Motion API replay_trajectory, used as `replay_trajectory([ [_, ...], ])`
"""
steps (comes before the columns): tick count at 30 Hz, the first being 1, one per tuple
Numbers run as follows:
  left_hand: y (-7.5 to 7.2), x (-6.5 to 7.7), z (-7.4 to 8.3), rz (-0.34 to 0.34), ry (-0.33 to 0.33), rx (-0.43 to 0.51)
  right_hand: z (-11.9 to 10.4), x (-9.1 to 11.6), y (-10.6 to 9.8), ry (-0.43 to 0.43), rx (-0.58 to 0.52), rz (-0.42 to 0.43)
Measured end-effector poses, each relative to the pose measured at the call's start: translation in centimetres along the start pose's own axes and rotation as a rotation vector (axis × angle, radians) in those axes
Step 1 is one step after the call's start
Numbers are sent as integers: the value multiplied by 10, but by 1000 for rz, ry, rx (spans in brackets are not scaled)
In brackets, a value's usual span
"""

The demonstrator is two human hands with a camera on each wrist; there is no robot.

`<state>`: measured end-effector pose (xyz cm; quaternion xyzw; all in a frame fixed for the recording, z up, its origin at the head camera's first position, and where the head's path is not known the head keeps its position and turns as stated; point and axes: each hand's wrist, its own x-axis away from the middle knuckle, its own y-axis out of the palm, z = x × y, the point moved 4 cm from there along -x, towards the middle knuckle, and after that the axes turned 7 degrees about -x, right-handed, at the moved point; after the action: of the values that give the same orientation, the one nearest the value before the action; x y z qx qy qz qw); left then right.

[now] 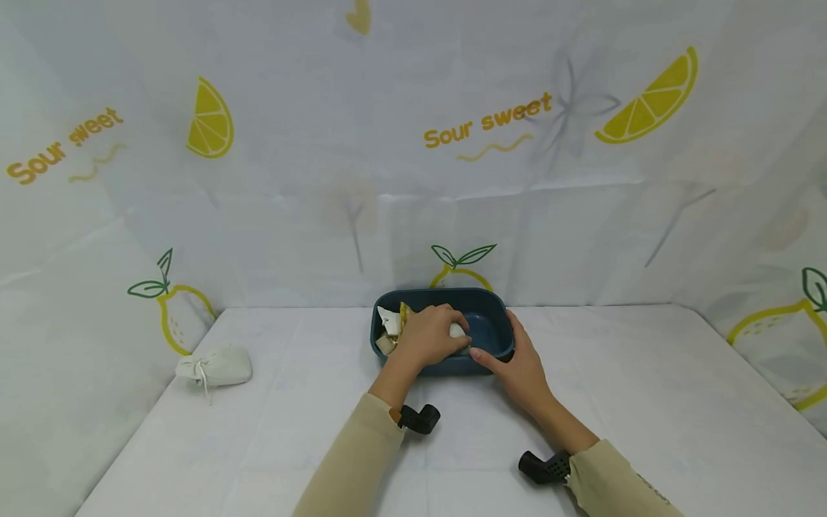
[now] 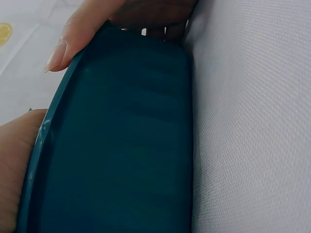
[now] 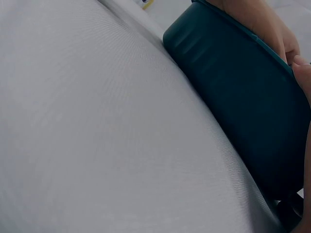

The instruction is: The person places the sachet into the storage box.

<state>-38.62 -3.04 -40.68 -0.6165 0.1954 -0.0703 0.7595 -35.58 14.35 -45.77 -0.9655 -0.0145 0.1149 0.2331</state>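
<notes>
A dark teal plastic bin [image 1: 440,367] stands on the white-covered table against the back wall. My left hand [image 1: 429,334] reaches over its front rim, fingers curled round a small white thing [image 1: 456,331], mostly hidden, its kind unclear. Beside that hand, at the bin's left end, lie a white piece [image 1: 390,320], a yellow packet [image 1: 405,313] and a beige piece [image 1: 385,344]. My right hand [image 1: 522,368] grips the bin's right end, thumb at the front rim and fingers round the outer side. Both wrist views mainly show the bin's outer front wall [image 2: 121,136].
At the table's left edge lies a pale drawstring pouch [image 1: 216,366]. Behind the table hangs a white sheet [image 1: 297,237] printed with lemons and lettering. Black wrist cameras [image 1: 420,418] sit on both forearms.
</notes>
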Motion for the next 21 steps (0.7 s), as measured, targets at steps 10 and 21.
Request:
replay_trajectory([
  [10, -4, 2, 2, -26, -5, 23, -1, 1, -1, 12, 2, -5],
  [21, 1, 0, 0, -18, -28, 16, 0, 1, 0, 7, 10, -5],
])
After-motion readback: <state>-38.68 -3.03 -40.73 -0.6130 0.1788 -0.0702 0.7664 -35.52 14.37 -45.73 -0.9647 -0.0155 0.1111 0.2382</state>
